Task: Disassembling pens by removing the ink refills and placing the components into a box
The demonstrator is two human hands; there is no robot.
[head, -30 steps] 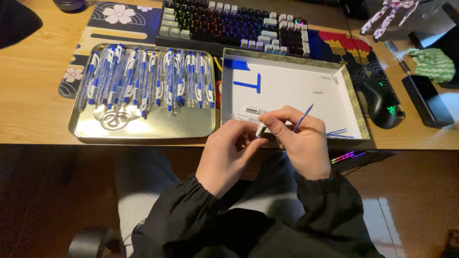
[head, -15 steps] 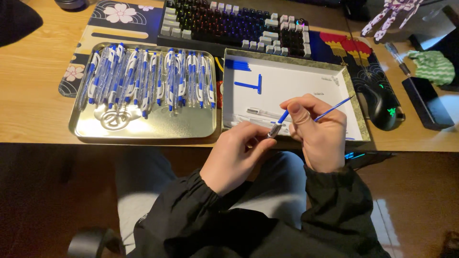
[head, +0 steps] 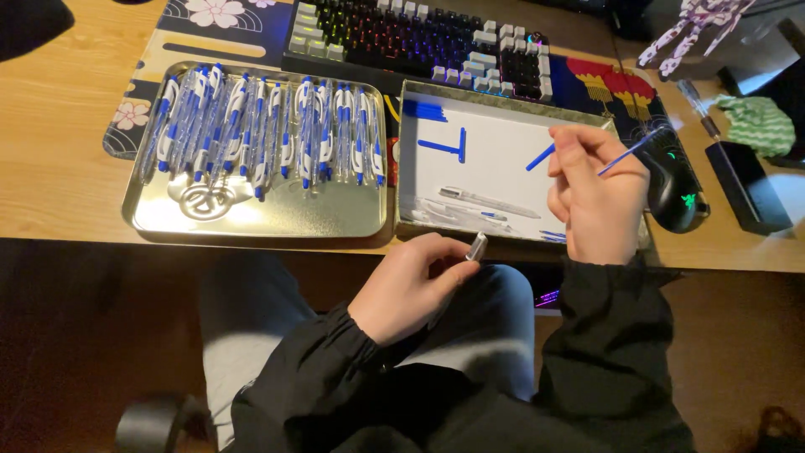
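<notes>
sleeves: black, long, loose, ribbed cuffs at both wrists, below the tray [head: 511, 235]
trousers: grey, plain
left hand [head: 411, 285]: bare
right hand [head: 597, 193]: bare

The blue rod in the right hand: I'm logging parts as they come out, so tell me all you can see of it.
The blue rod is a thin, straight, plain blue stick, plastic by its look, like a pen refill. The right hand pinches it near its middle between thumb and fingers, so it shows on both sides of the hand. It slants, one end pointing up right toward the mouse, the other down left over the white-lined right tray. Only the hand touches it; its tips are too small to tell.
</notes>
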